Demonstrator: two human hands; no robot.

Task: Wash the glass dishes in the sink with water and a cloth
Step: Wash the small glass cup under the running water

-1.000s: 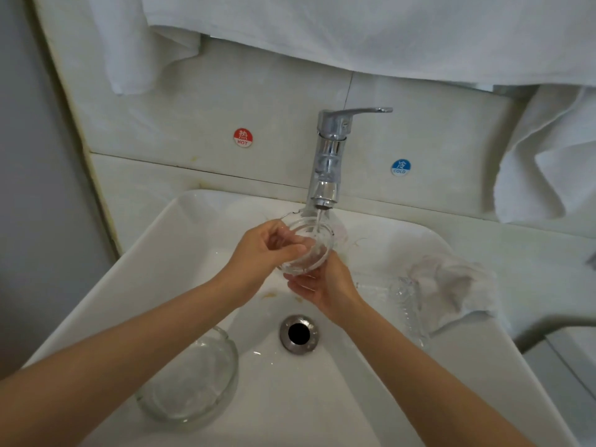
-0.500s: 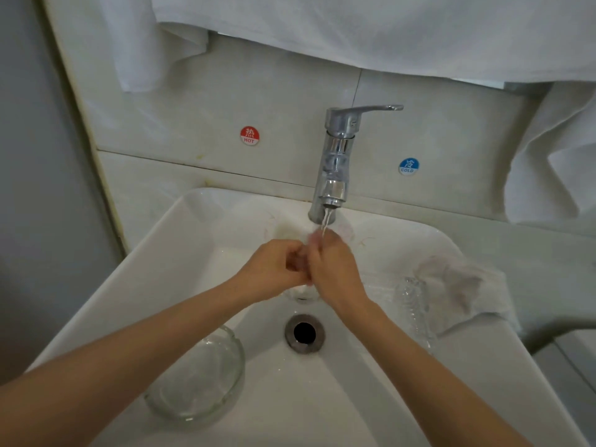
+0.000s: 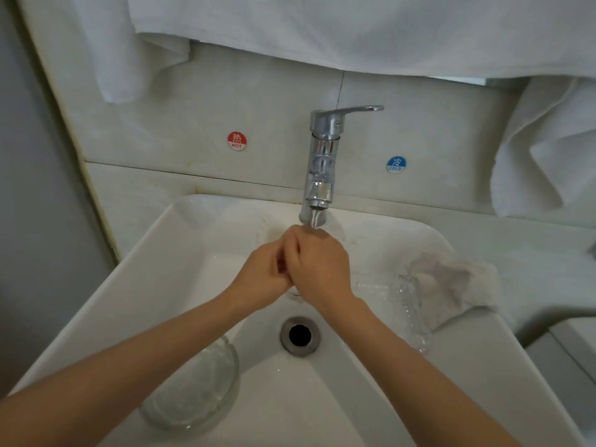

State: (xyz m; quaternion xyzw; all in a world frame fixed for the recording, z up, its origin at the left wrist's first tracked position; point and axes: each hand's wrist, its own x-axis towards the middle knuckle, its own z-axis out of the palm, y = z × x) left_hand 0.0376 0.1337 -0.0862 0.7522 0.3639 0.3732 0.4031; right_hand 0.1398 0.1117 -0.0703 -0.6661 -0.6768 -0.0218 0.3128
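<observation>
My left hand (image 3: 263,277) and my right hand (image 3: 319,264) are pressed together under the running tap (image 3: 322,162), fingers curled round a small clear glass dish (image 3: 295,294). Only a sliver of the dish shows below my hands. Water (image 3: 316,219) falls onto my right knuckles. A larger glass bowl (image 3: 193,391) lies in the sink's near-left part, partly behind my left forearm. Another clear glass dish (image 3: 409,312) leans on the sink's right wall. A greyish-white cloth (image 3: 451,285) lies crumpled on the right rim.
The white sink (image 3: 154,272) has an open drain (image 3: 300,335) in the middle. White towels (image 3: 322,30) hang above the tiled wall and at the right (image 3: 548,146). Hot (image 3: 237,141) and cold (image 3: 396,164) stickers flank the tap.
A second ago the small glass dish was plainly visible under the stream, held from both sides. My right hand has since come over the top of it, and both hands now cover it.
</observation>
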